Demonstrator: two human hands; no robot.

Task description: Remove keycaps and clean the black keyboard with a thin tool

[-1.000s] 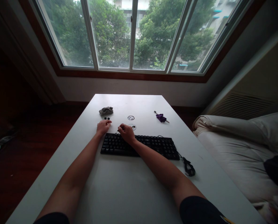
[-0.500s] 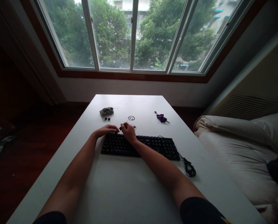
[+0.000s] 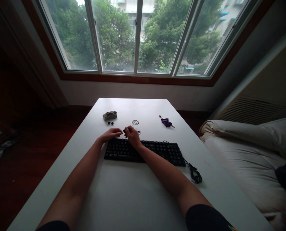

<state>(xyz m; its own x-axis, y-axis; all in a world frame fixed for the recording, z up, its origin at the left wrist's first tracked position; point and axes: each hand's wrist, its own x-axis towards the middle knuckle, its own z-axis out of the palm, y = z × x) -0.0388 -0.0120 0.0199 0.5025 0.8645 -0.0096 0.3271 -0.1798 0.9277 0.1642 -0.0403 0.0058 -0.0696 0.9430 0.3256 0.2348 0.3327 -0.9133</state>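
A black keyboard (image 3: pixel 162 150) lies across the white table under my hands. My right hand (image 3: pixel 132 135) is closed above its top edge, pinching a small black keycap (image 3: pixel 124 131) between thumb and fingers. Just left of it, my left hand (image 3: pixel 112 132) hovers at the keyboard's upper left corner, its fingers stretched out and holding nothing. Two loose black keycaps (image 3: pixel 110 123) rest on the table beyond the left hand. Behind the right hand are a small round dish (image 3: pixel 135 122) and a second round dish (image 3: pixel 139 132), partly hidden by that hand.
A crumpled grey cloth (image 3: pixel 109 115) lies at the far left, and a purple cloth (image 3: pixel 166 122) with a thin brush (image 3: pixel 160 116) at the right. The keyboard's bundled cable (image 3: pixel 195 175) sits near the right edge of the white table (image 3: pixel 123 195). A sofa (image 3: pixel 239 160) stands alongside.
My right hand has turned slightly and brought the keycap a little upward. The left fingers have lifted a bit from the keyboard's top edge.
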